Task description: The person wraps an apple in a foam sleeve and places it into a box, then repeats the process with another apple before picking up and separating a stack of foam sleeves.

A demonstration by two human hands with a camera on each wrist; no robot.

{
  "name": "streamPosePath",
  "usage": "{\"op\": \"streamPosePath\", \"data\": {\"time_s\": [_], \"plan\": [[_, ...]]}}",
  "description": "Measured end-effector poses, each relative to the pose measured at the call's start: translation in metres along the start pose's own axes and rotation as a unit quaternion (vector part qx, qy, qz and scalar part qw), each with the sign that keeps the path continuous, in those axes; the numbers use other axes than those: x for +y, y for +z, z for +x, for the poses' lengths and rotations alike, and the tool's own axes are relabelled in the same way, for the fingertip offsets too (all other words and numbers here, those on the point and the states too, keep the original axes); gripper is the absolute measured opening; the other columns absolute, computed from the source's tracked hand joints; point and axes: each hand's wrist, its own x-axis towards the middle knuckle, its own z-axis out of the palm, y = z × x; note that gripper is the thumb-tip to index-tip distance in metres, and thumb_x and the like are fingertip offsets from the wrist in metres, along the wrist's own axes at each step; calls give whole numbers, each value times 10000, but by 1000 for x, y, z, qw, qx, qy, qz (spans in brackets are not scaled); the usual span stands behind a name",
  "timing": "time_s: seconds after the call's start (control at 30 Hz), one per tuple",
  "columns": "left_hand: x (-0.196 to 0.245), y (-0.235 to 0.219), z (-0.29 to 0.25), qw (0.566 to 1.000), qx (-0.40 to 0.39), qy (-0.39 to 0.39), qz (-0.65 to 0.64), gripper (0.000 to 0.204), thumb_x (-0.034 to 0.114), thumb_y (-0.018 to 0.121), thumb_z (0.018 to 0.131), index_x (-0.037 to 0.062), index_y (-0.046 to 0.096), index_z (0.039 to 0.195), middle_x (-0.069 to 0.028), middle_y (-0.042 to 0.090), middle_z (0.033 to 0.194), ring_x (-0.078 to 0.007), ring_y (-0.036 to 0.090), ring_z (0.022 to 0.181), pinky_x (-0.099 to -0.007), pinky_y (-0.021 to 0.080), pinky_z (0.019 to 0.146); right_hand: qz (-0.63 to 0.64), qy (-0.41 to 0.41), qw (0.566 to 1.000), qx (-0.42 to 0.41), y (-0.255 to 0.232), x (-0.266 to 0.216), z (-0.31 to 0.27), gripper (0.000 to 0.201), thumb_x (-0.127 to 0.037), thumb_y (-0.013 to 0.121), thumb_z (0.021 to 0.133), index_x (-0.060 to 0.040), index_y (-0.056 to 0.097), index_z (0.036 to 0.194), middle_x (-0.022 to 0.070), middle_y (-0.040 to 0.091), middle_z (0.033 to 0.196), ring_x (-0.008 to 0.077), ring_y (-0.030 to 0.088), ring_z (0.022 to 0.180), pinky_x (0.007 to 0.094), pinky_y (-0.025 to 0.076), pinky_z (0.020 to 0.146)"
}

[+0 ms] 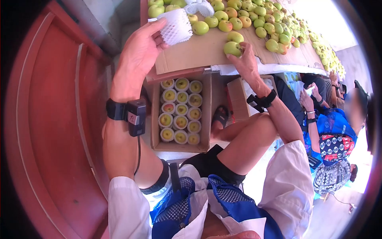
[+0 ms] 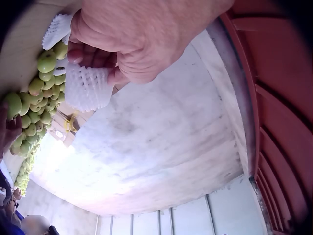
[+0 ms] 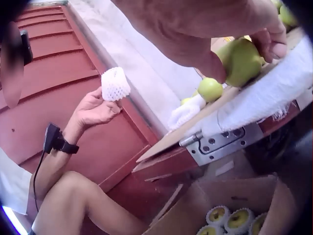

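My left hand [image 1: 145, 46] pinches a white foam net sleeve [image 1: 176, 28] by its edge, above the near left part of the cardboard-covered table. In the left wrist view, the thumb and fingers of the left hand [image 2: 142, 39] hold this sleeve [image 2: 88, 89]. My right hand [image 1: 247, 63] grips a green apple [image 1: 232, 48] at the table's near edge, with another apple [image 1: 235, 37] just behind it. The right wrist view shows the fingers of the right hand [image 3: 210, 29] curled round the green apple [image 3: 240, 62].
Below the table edge, an open carton [image 1: 205, 119] holds rows of apples in foam sleeves. Many loose apples [image 1: 274, 28] cover the table's far side. More foam sleeves [image 1: 201, 7] lie among them. Other people [image 1: 336, 127] sit at the right; a red panelled wall [image 1: 51, 119] stands left.
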Motion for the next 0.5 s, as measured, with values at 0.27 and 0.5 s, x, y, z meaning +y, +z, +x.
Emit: {"op": "streamPosePath", "data": {"time_s": [0.27,0.5], "plan": [[-6,-3,5,1000,9,-6,1,337,215,710,929,24,623,1192,-59,651,1152,-160,587,1074,-318,442,914,66,7,991,-114,10,-72,-10,744,-371,822,779,25,431,1272,225,595,1227,375,626,1101,449,498,941],[1,1,1,999,8,-25,-32,360,174,696,916,18,601,1226,-80,653,1176,-185,593,1105,-346,447,951,90,-37,986,-138,22,-90,-17,738,-326,788,826,18,371,1328,228,560,1266,360,624,1085,446,503,910]]}}
